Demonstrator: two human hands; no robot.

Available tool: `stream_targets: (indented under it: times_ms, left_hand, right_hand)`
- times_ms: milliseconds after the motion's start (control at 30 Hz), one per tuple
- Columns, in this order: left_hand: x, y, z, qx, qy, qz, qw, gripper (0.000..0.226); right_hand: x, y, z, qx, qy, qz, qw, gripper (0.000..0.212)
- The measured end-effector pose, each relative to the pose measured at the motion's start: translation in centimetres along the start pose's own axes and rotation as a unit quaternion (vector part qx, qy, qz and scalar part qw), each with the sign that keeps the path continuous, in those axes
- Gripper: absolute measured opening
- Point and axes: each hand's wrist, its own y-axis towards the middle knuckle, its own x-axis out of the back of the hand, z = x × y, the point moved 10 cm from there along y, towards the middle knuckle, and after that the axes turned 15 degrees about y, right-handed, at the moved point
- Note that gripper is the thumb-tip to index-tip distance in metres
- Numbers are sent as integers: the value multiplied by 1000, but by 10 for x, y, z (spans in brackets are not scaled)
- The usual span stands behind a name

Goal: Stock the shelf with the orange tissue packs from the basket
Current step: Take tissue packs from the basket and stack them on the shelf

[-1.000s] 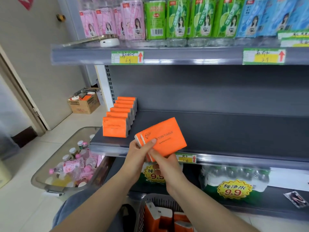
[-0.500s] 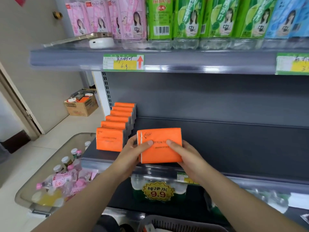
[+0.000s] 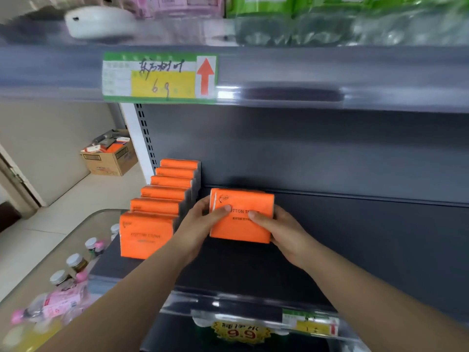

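An orange tissue pack [image 3: 243, 219] stands upright deep on the dark grey shelf [image 3: 355, 245], near the back wall. My left hand [image 3: 200, 224] grips its left edge with the thumb on the front. My right hand [image 3: 281, 232] holds its right side, fingers on the front face. To the left, a row of several orange tissue packs [image 3: 162, 204] stands front to back along the shelf's left end, a hand's width from the held pack. The basket is out of view.
The upper shelf edge [image 3: 304, 80] with a price tag [image 3: 160, 77] hangs close overhead, carrying bottles and a white device [image 3: 99, 21]. A clear bin of small bottles [image 3: 63, 283] stands at lower left. A cardboard box [image 3: 109, 158] sits on the floor. Water packs lie below.
Both hands have carried the pack from in front of the shelf edge to deep on the shelf, turning it upright. The view has moved in closer; the basket has left the frame.
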Motion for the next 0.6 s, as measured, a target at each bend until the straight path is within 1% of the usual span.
stream_targets:
  times_ms: [133,267,367,433,533,567,600]
  left_hand:
    - [0,30,6,5,-12,-7,1000,65]
    - [-1,56,2,-3,-29,-48,998,52]
    - [2,80,2,-3,-31,-71,997,46]
    - [6,94,2,-4,-28,-83,996,48]
    - [9,107,3,2,-24,-96,995,48]
    - [10,111,4,6,-19,-101,995,47]
    - [10,115,4,7,-12,-103,995,47]
  right_hand:
    - [5,37,0,10,-10,0,1000,52]
    - [11,70,5,27,-7,-8,1000,46]
    - [14,91,8,37,-15,-5,999,50]
    - [12,103,12,47,-22,-5,999,51]
    - [11,116,15,60,-43,-27,997,67]
    - [10,119,15,64,-49,-30,996,67]
    - [10,123,14,67,-55,-32,996,63]
